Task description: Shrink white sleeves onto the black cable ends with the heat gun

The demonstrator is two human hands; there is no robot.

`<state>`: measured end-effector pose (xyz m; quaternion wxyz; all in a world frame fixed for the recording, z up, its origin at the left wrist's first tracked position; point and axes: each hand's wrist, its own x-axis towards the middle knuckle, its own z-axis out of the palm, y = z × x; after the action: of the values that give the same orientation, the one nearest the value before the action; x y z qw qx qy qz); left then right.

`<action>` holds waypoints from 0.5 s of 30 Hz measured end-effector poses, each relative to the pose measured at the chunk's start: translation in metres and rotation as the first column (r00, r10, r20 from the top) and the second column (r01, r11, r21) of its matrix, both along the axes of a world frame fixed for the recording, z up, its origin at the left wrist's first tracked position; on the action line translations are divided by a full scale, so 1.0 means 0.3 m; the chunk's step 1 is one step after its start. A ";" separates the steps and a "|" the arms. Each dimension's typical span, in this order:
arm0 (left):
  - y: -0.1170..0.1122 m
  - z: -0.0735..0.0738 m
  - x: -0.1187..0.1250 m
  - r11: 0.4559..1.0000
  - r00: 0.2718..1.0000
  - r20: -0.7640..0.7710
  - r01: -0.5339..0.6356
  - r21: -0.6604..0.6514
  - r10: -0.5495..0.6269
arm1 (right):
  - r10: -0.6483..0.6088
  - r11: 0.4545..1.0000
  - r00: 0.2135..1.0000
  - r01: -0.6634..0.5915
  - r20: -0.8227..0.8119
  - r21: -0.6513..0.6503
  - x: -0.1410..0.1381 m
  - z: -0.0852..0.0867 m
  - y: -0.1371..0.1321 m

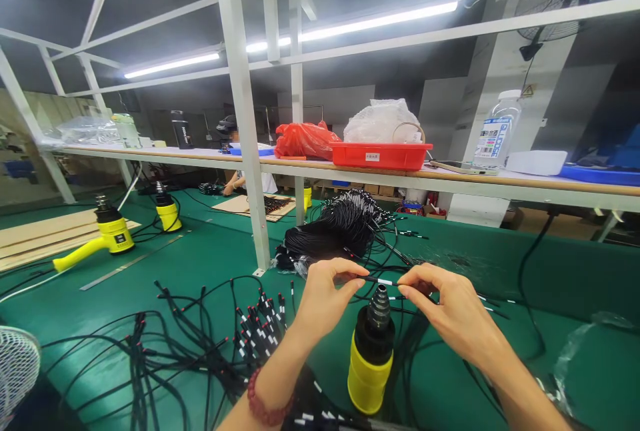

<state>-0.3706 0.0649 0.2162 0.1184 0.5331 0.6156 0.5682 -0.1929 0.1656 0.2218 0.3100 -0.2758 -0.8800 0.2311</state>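
my left hand [325,301] and right hand [450,304] hold the black cable [385,281] level, its white band just above the nozzle [379,307] of the upright yellow heat gun [371,357] on the green tabletop [575,271]. both grips are pressed together, pinching the cable at the fingertips.
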 end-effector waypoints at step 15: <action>-0.022 -0.002 -0.004 0.991 0.961 -0.278 -0.025 -0.132 -0.012 | -0.005 0.999 0.992 0.011 0.124 -0.044 -0.005 -0.005 -0.015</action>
<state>-0.3718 0.0583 0.2157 0.0645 0.5964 0.6647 0.4453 -0.1944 0.1611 0.2203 0.2495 -0.3000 -0.8910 0.2319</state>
